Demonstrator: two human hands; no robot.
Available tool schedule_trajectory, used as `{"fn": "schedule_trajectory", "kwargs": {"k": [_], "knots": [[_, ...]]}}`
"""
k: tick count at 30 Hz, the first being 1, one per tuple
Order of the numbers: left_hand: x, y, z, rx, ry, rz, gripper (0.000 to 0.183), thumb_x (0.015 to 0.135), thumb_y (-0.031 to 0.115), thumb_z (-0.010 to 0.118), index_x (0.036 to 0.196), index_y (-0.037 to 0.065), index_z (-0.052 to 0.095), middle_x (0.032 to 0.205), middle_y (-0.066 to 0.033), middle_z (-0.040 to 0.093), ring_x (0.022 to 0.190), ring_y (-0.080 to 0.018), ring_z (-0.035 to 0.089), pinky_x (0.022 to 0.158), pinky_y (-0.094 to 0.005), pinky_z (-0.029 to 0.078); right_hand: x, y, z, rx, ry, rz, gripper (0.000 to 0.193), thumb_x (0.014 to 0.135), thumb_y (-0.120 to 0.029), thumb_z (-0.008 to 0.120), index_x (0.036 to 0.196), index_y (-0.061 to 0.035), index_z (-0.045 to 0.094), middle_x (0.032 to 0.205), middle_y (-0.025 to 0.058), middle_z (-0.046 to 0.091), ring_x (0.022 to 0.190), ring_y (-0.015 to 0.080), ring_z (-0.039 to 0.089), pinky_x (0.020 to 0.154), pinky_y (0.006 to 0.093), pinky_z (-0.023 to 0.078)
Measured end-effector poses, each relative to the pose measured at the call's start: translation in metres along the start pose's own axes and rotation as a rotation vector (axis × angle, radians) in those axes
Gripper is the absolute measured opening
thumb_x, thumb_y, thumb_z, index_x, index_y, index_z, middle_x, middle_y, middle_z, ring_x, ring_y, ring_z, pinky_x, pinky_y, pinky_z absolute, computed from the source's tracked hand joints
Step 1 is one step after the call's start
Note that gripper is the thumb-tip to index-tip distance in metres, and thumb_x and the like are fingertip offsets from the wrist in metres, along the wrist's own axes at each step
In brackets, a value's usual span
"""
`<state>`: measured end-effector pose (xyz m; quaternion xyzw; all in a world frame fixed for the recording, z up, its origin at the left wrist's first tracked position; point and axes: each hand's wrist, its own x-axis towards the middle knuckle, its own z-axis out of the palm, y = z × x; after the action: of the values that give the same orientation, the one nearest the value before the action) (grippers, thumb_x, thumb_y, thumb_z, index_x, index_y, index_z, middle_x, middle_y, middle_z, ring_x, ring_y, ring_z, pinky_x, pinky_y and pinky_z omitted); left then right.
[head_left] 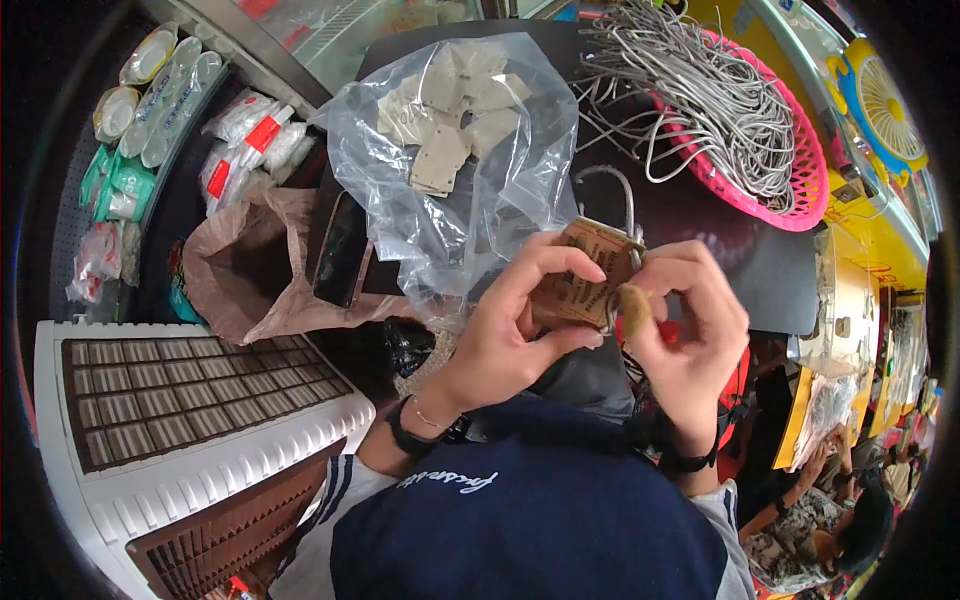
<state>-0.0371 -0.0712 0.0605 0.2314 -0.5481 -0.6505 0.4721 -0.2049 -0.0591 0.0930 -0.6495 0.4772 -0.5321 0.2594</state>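
My left hand [505,330] is closed around a small brown printed card [585,275], held between thumb and fingers in front of my chest. At the card's right edge my right hand [695,325] pinches a grey cord, and its thumb tip has a yellowish-brown cover [635,308]. A bent length of the grey cord [628,190] rises in a loop above the card. How the cord meets the card is partly hidden by my fingers. Just beyond my left hand lies a clear plastic bag [545,180] with several beige cards [440,160] on it.
A pink basket [810,190] heaped with grey cords [730,120] stands at the far right of the black table [785,285]. A dark phone [341,250] and an open brown sack [215,245] are at left, above a white air cooler [80,500]. Another person [810,530] sits at lower right.
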Motion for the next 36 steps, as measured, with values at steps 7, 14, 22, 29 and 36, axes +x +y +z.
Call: {"fn": "schedule_trajectory", "kwargs": {"k": [7,14,22,29,36], "knots": [[-0.002,0.001,-0.003,-0.028,0.029,-0.027,0.049,0.075,-0.015,0.064,0.117,0.004,0.047,0.125,-0.0057,0.038,0.115,-0.0147,0.050,0.095,-0.0279,0.045,0.004,0.009,-0.005,0.215,-0.013,0.127,0.007,0.081,0.005,0.062,0.086,0.0046,0.059,0.087,0.0071,0.058,0.073,0.0080,0.051,0.063,0.0209,0.042],[-0.004,0.000,-0.001,0.153,0.056,0.044,0.048,0.073,-0.013,0.067,0.114,0.006,0.051,0.123,-0.0076,0.041,0.112,-0.0156,0.051,0.094,-0.0276,0.045,0.001,0.010,-0.010,0.631,-0.139,0.361,0.007,0.087,0.005,0.058,0.092,0.0067,0.061,0.092,0.0048,0.057,0.079,0.0071,0.053,0.069,0.0198,0.042],[-0.003,-0.001,-0.001,0.162,0.053,0.037,0.046,0.073,-0.014,0.066,0.112,0.004,0.051,0.121,-0.0075,0.043,0.111,-0.0160,0.053,0.094,-0.0280,0.046,-0.001,0.019,0.000,0.492,-0.052,0.289,0.006,0.088,0.002,0.058,0.093,0.0055,0.059,0.090,0.0022,0.055,0.077,0.0044,0.051,0.066,0.0190,0.040],[-0.004,0.001,-0.007,0.006,0.060,-0.017,0.047,0.075,-0.016,0.064,0.116,0.002,0.048,0.122,-0.0062,0.041,0.113,-0.0165,0.053,0.091,-0.0282,0.049,0.006,0.010,0.001,0.344,0.000,0.142,0.012,0.080,0.006,0.064,0.092,0.0044,0.060,0.087,0.0025,0.056,0.069,0.0040,0.048,0.061,0.0183,0.038],[-0.003,0.002,-0.003,0.263,0.102,0.097,0.046,0.072,-0.014,0.067,0.112,0.005,0.052,0.118,-0.0084,0.045,0.108,-0.0176,0.055,0.089,-0.0277,0.049,0.003,0.009,0.003,0.200,-0.017,0.056,0.011,0.074,0.008,0.065,0.083,0.0038,0.060,0.084,0.0041,0.057,0.061,0.0035,0.039,0.053,0.0184,0.032]]}}
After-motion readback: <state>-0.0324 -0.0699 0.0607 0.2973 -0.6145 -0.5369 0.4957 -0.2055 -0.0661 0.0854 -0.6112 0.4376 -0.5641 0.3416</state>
